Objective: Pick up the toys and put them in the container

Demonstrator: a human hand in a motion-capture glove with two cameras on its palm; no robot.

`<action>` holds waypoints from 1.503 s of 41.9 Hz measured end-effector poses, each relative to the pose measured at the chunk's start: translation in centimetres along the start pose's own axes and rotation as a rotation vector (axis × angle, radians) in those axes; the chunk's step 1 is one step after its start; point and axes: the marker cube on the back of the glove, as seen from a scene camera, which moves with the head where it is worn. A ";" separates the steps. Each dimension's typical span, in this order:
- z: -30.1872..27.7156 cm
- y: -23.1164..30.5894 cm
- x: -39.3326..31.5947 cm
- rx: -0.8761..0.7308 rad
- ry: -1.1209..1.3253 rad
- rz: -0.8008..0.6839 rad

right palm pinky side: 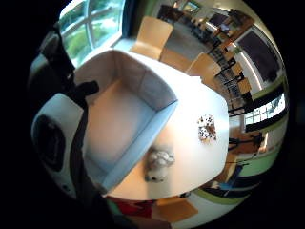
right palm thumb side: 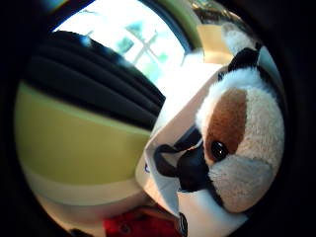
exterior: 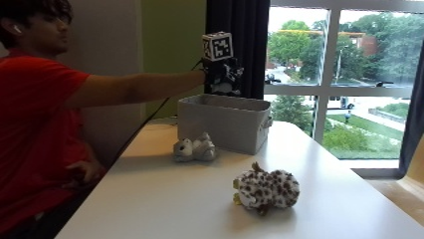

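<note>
Gripping a plush toy, right hand above container, fingers hidden.

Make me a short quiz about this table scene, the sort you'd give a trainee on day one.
1. True or false: the gloved right hand is above the grey container.
2. How many toys lie on the white table?
3. Which toy lies nearer the container: A, the spotted plush toy, or B, the grey plush toy?

Key
1. True. It is above the container with a black, white and brown plush toy close to its palm.
2. Two.
3. B. It lies just beside the container's wall; the spotted one lies apart on the table.
</note>
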 end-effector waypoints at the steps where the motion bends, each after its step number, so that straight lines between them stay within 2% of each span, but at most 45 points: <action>1: 0.2 0.1 -0.2 -0.014 0.003 -0.003; 8: 1.3 0.7 -1.2 -0.074 -0.005 0.010; 16: 0.8 2.5 0.9 -0.109 0.016 -0.007; 28: -0.1 9.9 10.5 -0.090 0.045 0.016; 38: 0.9 15.4 14.6 -0.070 0.015 0.060; 45: 2.8 18.8 16.6 -0.047 0.055 0.081; 63: 10.1 21.8 17.9 -0.243 0.089 0.167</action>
